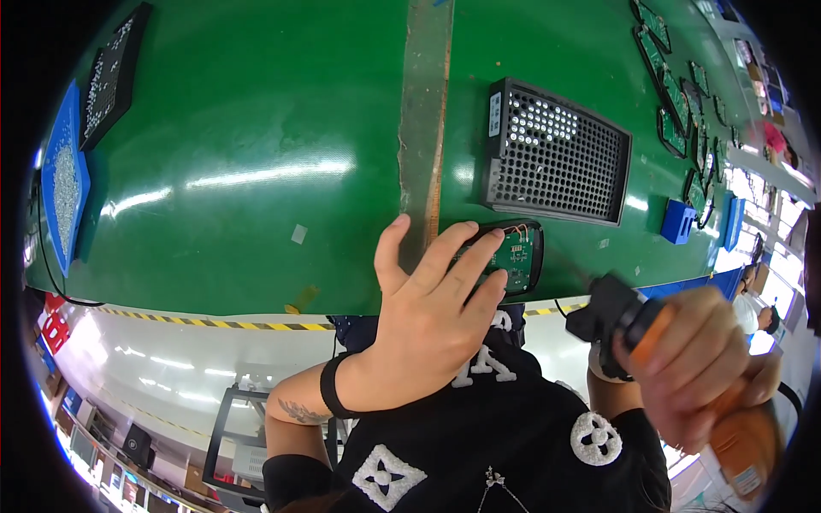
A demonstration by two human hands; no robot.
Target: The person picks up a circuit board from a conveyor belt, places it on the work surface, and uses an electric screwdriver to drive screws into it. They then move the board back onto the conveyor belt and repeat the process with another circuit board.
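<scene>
My left hand (440,295) lies with spread fingers over a black plastic casing (538,256) holding a green circuit board (516,255). The fingertips rest on the board, and the thumb stands apart to the left. Thin reddish wires show at the board's far edge; the hand covers its left part. Wrapped in my right hand (693,368) is an orange and black electric screwdriver (654,329), its front end pointing toward the casing. The tool is off to the right of the casing and does not touch it. Motion blurs the right hand and the tip.
Beyond the casing stands a black screw tray (560,152) with many holes, partly filled. Circuit boards (671,103) lie at the far right near a blue block (678,221). A blue tray (64,179) of small pale pieces and another black tray (111,81) are at the left.
</scene>
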